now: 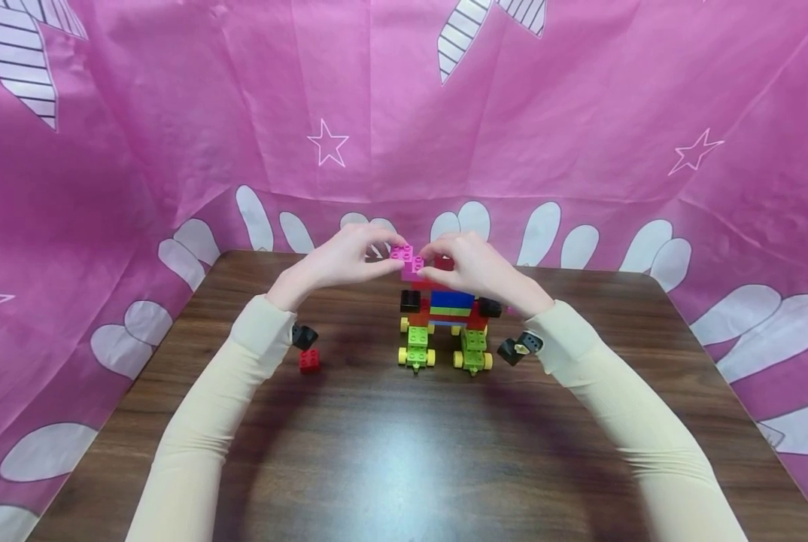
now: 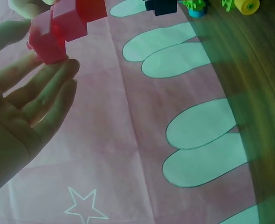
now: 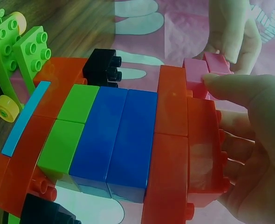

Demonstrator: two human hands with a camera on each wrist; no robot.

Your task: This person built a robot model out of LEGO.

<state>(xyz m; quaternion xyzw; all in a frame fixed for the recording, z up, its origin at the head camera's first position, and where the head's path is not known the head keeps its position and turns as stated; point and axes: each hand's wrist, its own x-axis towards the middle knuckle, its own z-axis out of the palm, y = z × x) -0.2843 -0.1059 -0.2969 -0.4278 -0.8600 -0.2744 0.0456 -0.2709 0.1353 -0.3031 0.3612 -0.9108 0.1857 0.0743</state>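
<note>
A figure of toy building bricks stands on two green wheeled bases (image 1: 417, 339), with blue bricks (image 1: 452, 299) in its middle, red bricks around them and a black brick (image 1: 410, 301) on each side. At its top left, my left hand (image 1: 350, 252) pinches a pink brick (image 1: 406, 253) between thumb and fingers. Another pink brick (image 1: 409, 275) sits just below it, against the red top. My right hand (image 3: 263, 140) grips this lower pink brick at the top, its thumb (image 3: 230, 88) on the near face. Its other fingers pass behind the red top brick (image 3: 203, 149), partly hidden.
A loose red brick (image 1: 309, 360) lies on the wooden table (image 1: 397, 452), left of the figure and close to the left wrist's black camera (image 1: 305, 336). Pink cloth (image 1: 390, 98) with white shapes hangs behind the table and along its sides.
</note>
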